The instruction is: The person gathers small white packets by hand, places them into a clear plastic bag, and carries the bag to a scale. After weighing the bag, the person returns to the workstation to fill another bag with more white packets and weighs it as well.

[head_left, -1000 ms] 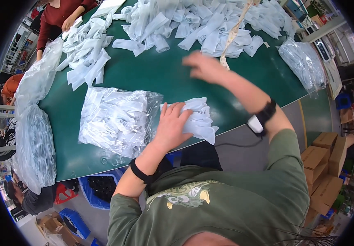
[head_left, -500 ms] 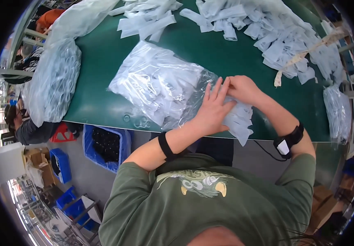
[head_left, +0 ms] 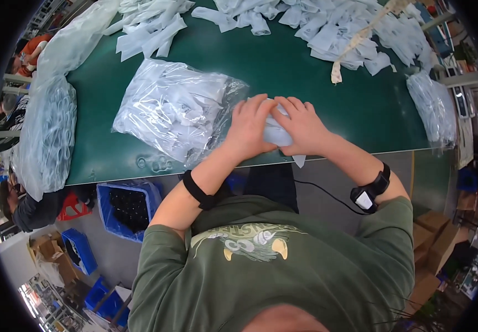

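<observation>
Near the table's front edge, both my hands close around a small bunch of translucent whitish plastic pouches (head_left: pixel 275 134). My left hand (head_left: pixel 248 128) presses on its left side and my right hand (head_left: pixel 305 126) on its right, thumbs toward me. One pouch corner pokes out below, over the edge. Just left of my left hand lies a large clear plastic bag (head_left: pixel 167 105) filled with similar pouches. Its slack end reaches my left wrist. What the pouches contain, if anything, I cannot make out.
Loose pouches (head_left: pixel 344 41) are heaped along the green table's (head_left: pixel 283 61) far side, with a beige strip (head_left: pixel 355 41) across them. Full clear bags stand at the left (head_left: pixel 48 133) and right (head_left: pixel 431 108) ends. Below is a blue-lined bin (head_left: pixel 128 207); another person (head_left: pixel 34 207) sits at left.
My hands have moved apart from their overlapped position and now squeeze the pouches from both sides. The whole view has shifted, so the table's things appear farther left.
</observation>
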`<control>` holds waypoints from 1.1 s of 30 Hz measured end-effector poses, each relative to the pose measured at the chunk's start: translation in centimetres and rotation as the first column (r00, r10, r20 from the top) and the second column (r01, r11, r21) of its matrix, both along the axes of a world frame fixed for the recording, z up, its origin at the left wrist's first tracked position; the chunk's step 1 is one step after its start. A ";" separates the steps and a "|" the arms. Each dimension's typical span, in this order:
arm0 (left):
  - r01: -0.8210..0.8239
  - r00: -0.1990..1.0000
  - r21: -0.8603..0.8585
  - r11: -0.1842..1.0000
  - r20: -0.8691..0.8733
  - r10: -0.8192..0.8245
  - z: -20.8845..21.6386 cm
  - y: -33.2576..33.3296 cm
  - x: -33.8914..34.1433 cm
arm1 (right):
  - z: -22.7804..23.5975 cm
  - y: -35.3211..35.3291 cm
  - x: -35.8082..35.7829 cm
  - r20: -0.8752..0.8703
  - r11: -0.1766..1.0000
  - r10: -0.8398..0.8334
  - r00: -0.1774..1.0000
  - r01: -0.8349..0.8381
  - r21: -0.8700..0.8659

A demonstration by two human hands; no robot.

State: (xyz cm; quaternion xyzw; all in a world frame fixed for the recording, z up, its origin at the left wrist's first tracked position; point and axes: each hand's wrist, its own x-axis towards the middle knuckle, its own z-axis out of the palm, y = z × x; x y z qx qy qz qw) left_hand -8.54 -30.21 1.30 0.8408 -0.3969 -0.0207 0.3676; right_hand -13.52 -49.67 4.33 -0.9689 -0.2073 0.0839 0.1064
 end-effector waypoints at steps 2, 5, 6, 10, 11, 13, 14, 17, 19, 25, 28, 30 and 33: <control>0.021 1.000 0.028 0.999 0.002 -0.021 0.2 -0.1 0.1 | -0.7 -0.1 -0.4 0.043 0.999 -0.025 0.999 0.024 0.035; 0.016 1.000 0.079 0.997 0.015 -0.017 0.7 -0.5 0.2 | -1.5 -0.6 -1.0 0.136 0.995 -0.034 0.990 0.021 0.098; 0.049 0.997 0.057 0.997 -0.063 -0.045 0.9 -0.5 0.3 | -1.7 -0.8 -1.4 0.180 0.995 -0.039 0.983 0.022 0.097; 0.100 0.973 0.011 0.995 -0.210 -0.096 1.0 -0.2 0.4 | -1.2 -0.6 -1.9 0.199 0.995 -0.038 0.979 0.018 0.102; 0.102 0.973 0.005 0.995 -0.208 -0.098 0.7 -0.3 0.3 | -0.9 -0.6 -1.6 0.127 0.995 -0.033 0.991 0.021 0.096; 0.104 0.974 -0.003 0.995 -0.200 -0.103 0.7 -0.1 0.1 | -0.7 -0.2 -1.7 0.060 0.996 -0.030 0.998 0.025 0.088; 0.072 0.975 -0.027 0.997 -0.208 -0.075 0.8 0.1 -0.1 | -1.2 0.3 -1.9 0.082 0.993 -0.062 0.995 0.052 0.109; 0.005 0.974 -0.076 0.997 -0.225 -0.022 0.9 1.2 -0.7 | -1.6 0.8 -2.3 0.127 0.983 -0.124 0.984 0.104 0.150; -0.015 0.974 -0.219 0.976 -0.226 -0.036 1.7 2.6 -2.4 | -1.4 0.0 -2.1 0.131 0.979 -0.125 0.984 0.101 0.178; -0.143 0.950 -0.135 0.981 -0.298 0.097 0.9 6.7 -5.7 | -0.5 -2.1 -1.9 0.083 0.968 -0.124 0.989 0.102 0.228; -0.125 0.992 -0.093 0.988 -0.037 0.122 1.6 4.7 -4.8 | 0.2 -3.7 -0.3 0.067 0.985 0.119 0.991 -0.126 0.117; -0.113 0.988 -0.014 0.993 0.103 0.114 2.8 0.8 -3.1 | 0.1 -3.9 0.7 0.093 0.980 0.174 0.980 -0.182 0.083; -0.075 0.986 0.120 0.990 0.158 0.055 2.2 -1.7 -0.7 | 0.6 -4.1 1.3 0.154 0.951 0.306 0.940 -0.310 0.006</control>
